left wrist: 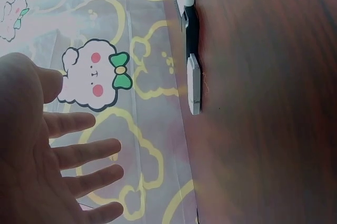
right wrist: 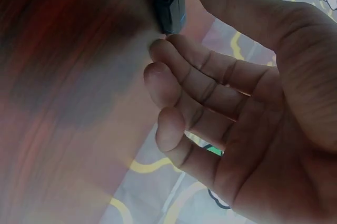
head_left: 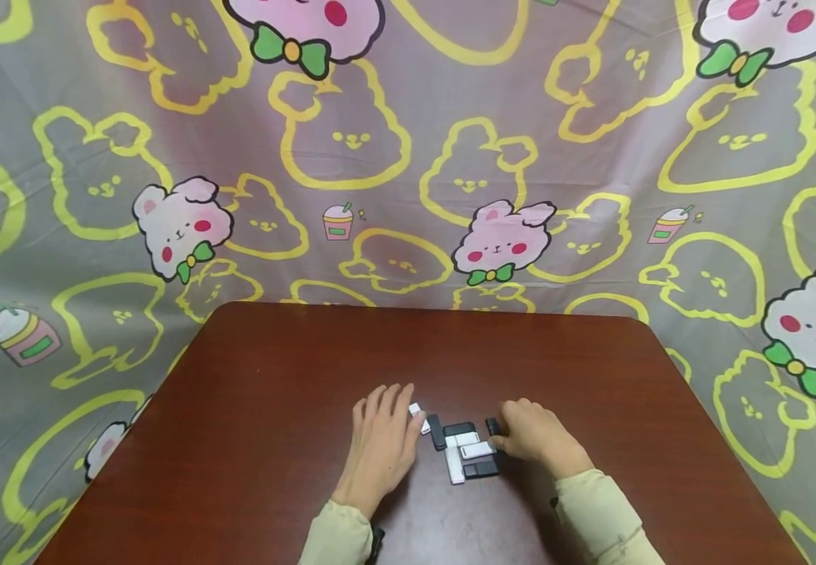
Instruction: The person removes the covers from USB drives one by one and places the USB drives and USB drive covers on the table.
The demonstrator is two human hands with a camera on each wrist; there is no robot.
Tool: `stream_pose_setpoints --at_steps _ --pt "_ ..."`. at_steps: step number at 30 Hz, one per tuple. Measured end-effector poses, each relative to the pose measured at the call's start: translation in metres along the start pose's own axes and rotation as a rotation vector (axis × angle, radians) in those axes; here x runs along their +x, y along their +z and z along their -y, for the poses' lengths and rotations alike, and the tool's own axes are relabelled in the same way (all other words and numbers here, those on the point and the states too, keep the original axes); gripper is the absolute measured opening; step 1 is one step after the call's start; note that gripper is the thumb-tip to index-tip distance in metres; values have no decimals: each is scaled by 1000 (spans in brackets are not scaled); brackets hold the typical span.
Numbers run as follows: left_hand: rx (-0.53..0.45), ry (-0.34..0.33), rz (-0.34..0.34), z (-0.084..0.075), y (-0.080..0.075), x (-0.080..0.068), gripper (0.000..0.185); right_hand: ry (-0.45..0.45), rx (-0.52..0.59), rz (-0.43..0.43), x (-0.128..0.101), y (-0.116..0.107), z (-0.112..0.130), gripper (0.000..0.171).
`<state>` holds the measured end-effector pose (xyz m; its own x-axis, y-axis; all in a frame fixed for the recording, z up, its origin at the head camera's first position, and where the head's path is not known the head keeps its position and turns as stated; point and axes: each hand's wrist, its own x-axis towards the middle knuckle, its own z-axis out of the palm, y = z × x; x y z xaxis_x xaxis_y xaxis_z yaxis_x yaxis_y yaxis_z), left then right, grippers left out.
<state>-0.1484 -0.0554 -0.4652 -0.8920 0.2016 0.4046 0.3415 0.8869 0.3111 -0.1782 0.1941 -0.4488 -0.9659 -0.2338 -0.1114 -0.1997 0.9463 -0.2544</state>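
Several small flat oblong pieces, black and white, resembling USB sticks, form a joined pattern on the brown table. At its right end, my right hand pinches a black stick between thumb and fingertips; the same black stick shows by the fingertips in the right wrist view. My left hand is beside the pattern's left end, fingers spread and holding nothing. Nearest to it is a white stick, its top partly hidden by the fingers in the head view. A slanted black stick adjoins it.
In the pattern's middle are a black stick and a white stick. An upright white stick and a black stick lie nearer me. A grey curtain with cartoon animals hangs behind the table's far edge.
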Motion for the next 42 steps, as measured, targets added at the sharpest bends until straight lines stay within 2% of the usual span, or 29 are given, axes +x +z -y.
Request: stream_pose_setpoints --at_steps 6,12,19,27,33,42 --pt "2 3 -9 0 1 0 46 7 39 37 1 0 0 30" --pt "3 2 -12 -1 -1 2 46 -3 52 37 2 -2 -1 26" --pt "23 23 -17 -2 1 3 45 0 15 17 2 -1 0 33" --pt "43 38 -13 -1 5 0 45 29 -19 -7 3 2 4 28" --pt "34 71 -44 0 5 1 42 42 -35 -23 6 5 3 24" --pt "38 106 -68 3 2 6 37 41 24 -68 9 4 0 17"
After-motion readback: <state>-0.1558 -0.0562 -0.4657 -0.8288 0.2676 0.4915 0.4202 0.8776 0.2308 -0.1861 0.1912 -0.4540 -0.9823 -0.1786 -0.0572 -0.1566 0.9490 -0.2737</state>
